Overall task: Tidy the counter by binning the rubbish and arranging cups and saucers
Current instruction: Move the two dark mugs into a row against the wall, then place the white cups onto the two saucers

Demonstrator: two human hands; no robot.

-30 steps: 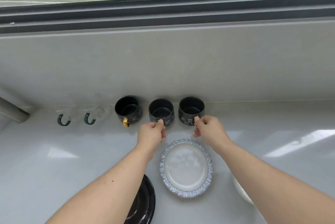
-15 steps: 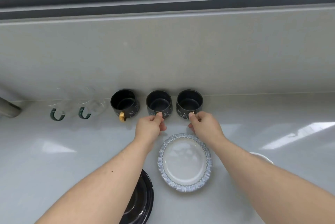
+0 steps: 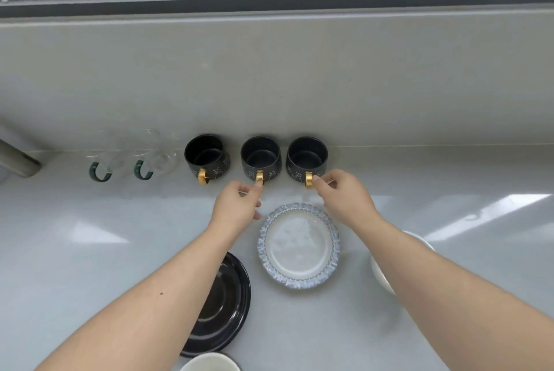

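Three black cups (image 3: pixel 260 157) stand in a row against the wall on the table (image 3: pixel 90 250). Left hand (image 3: pixel 236 208) pinches the middle cup's gold handle (image 3: pixel 259 176); right hand (image 3: pixel 344 199) pinches the right cup's handle (image 3: pixel 308 179). Turn each gently until all handles face alike; avoid tipping or dragging.

On your pale grey counter (image 3: pixel 90 265) stand two clear glass cups (image 3: pixel 132 157) with green handles and three black cups (image 3: pixel 259 157) along the back wall, with a blue-rimmed saucer (image 3: pixel 298 246), a black saucer (image 3: pixel 224 304) and white dishes (image 3: pixel 382 274) nearer you.
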